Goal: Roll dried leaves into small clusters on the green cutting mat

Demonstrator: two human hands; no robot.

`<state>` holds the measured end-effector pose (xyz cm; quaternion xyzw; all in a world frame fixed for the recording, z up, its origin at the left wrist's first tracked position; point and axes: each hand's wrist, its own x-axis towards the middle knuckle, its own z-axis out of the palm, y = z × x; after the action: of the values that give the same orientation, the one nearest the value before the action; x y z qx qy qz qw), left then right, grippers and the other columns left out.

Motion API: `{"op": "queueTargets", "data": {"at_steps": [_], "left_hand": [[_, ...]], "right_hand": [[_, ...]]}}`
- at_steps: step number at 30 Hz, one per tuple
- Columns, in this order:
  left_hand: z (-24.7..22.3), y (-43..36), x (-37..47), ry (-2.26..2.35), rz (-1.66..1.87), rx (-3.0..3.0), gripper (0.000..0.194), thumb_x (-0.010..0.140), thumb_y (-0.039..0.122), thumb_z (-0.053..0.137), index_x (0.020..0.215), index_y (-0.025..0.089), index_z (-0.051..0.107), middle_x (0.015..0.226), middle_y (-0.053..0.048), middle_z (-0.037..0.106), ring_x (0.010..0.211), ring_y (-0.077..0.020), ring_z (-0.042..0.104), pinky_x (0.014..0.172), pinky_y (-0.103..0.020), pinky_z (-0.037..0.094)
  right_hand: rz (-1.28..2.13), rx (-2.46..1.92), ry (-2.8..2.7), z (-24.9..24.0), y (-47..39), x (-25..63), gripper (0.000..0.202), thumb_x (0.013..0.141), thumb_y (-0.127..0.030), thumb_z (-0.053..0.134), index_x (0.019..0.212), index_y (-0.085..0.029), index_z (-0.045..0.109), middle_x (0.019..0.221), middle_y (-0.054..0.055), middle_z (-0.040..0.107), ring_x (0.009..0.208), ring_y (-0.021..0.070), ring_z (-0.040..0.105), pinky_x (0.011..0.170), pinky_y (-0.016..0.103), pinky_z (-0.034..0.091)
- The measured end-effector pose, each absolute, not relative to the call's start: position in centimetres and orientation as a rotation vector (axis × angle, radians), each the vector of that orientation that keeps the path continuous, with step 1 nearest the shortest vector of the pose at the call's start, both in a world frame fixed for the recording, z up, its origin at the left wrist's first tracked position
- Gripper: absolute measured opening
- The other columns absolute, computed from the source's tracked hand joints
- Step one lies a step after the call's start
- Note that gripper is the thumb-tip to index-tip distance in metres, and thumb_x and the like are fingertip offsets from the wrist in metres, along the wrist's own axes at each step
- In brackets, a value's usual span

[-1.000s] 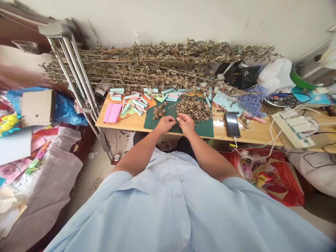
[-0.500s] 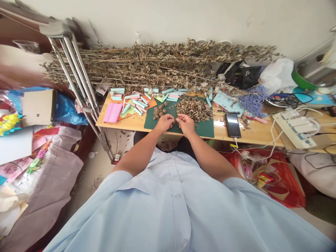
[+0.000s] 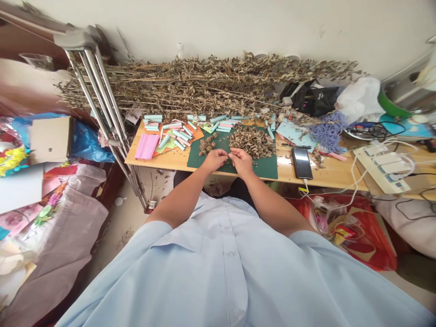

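Above the near part of a green cutting mat, my left hand and my right hand meet at the fingertips. Both are closed in a pinch, and whatever lies between the fingers is too small or hidden to make out. Just beyond my right hand is a loose heap of dried leaves. Several brown balls of crumpled dried leaf lie on the mat beyond my left hand.
Rolled paper tubes and a pink paper stack lie left on the wooden table. Dried leafy stalks stretch along the back. A phone, purple cord and power strip sit right. Metal crutches lean left.
My left hand has shifted slightly right, and its fingertips now meet those of my right hand. The heap, balls and other things look the same.
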<state>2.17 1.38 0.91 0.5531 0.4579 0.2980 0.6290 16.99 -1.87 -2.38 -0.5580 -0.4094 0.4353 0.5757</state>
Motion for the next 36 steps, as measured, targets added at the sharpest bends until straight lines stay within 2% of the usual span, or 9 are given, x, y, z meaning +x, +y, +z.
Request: {"op": "queueTargets", "data": {"at_steps": [8, 29, 34, 36], "left_hand": [[0.98, 1.32, 2.31, 1.087, 0.661, 1.345, 0.004, 0.071, 0.013, 0.059, 0.073, 0.017, 0.058, 0.052, 0.004, 0.053, 0.047, -0.0082, 0.046, 0.05, -0.021, 0.033], [0.88, 1.35, 2.24, 1.116, 0.632, 1.45, 0.004, 0.072, 0.014, 0.059, 0.073, 0.017, 0.061, 0.052, 0.003, 0.053, 0.048, -0.0103, 0.049, 0.051, -0.023, 0.034], [1.05, 1.35, 2.21, 1.073, 0.71, 1.217, 0.012, 0.075, 0.011, 0.057, 0.085, 0.017, 0.057, 0.07, 0.0, 0.066, 0.046, -0.0074, 0.05, 0.047, -0.021, 0.032], [1.06, 1.38, 2.17, 1.059, 0.725, 1.143, 0.014, 0.077, 0.011, 0.056, 0.09, 0.017, 0.057, 0.073, 0.0, 0.067, 0.045, -0.0067, 0.05, 0.045, -0.021, 0.03]], "right_hand": [[1.057, -1.295, -0.884, -2.35, -1.76, 16.87, 0.038, 0.07, -0.043, 0.077, 0.1, -0.022, 0.068, 0.07, -0.005, 0.063, 0.048, 0.0077, 0.044, 0.044, 0.022, 0.035], [1.079, -1.294, -0.747, -1.89, -1.67, 17.08, 0.039, 0.069, -0.047, 0.076, 0.096, -0.023, 0.061, 0.067, -0.007, 0.055, 0.046, 0.0067, 0.038, 0.04, 0.021, 0.026], [1.05, -1.288, -0.795, -2.1, -1.64, 17.05, 0.041, 0.072, -0.049, 0.076, 0.098, -0.022, 0.061, 0.073, -0.005, 0.059, 0.046, 0.006, 0.038, 0.041, 0.022, 0.028], [1.05, -1.28, -0.808, -2.19, -1.66, 16.97, 0.041, 0.071, -0.048, 0.078, 0.098, -0.022, 0.062, 0.073, -0.005, 0.06, 0.046, 0.0057, 0.039, 0.042, 0.022, 0.028]]}}
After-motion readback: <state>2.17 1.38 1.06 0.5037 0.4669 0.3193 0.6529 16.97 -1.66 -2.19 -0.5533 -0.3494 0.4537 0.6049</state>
